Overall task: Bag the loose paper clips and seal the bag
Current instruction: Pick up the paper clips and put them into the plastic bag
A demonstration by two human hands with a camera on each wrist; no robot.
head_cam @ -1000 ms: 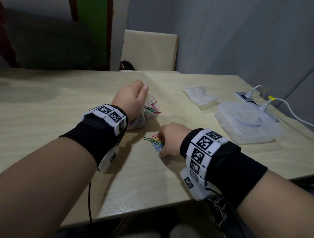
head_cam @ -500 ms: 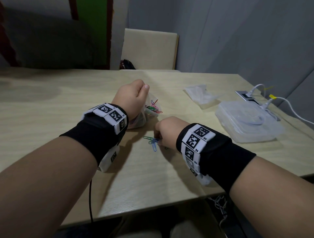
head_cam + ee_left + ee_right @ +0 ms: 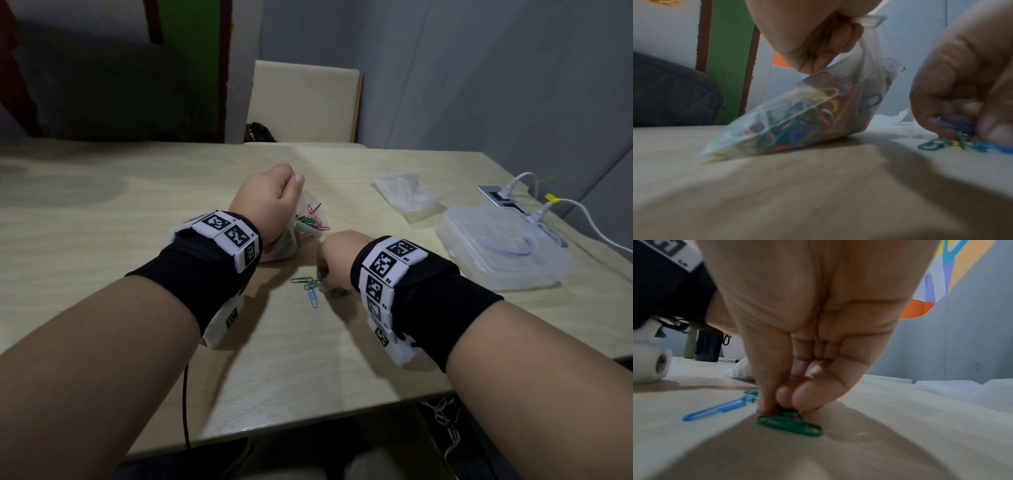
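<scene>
The right hand (image 3: 807, 313) is seen from the wrist side, its fingers pointed down at the pale wooden surface (image 3: 900, 443). A grip is formed by the thumb and the bunched fingertips (image 3: 803, 399), which are pressed onto a green paper clip (image 3: 791, 425) lying flat on the surface. A blue paper clip (image 3: 715, 410) is laid just beside it, toward the left edge of the surface, with a further teal clip (image 3: 751, 392) touching its far end. The marked wrist band (image 3: 663, 272) of the other arm is seen at the upper left. A dark container (image 3: 707, 345) and a pen (image 3: 728, 360) are set well back on the surface.
</scene>
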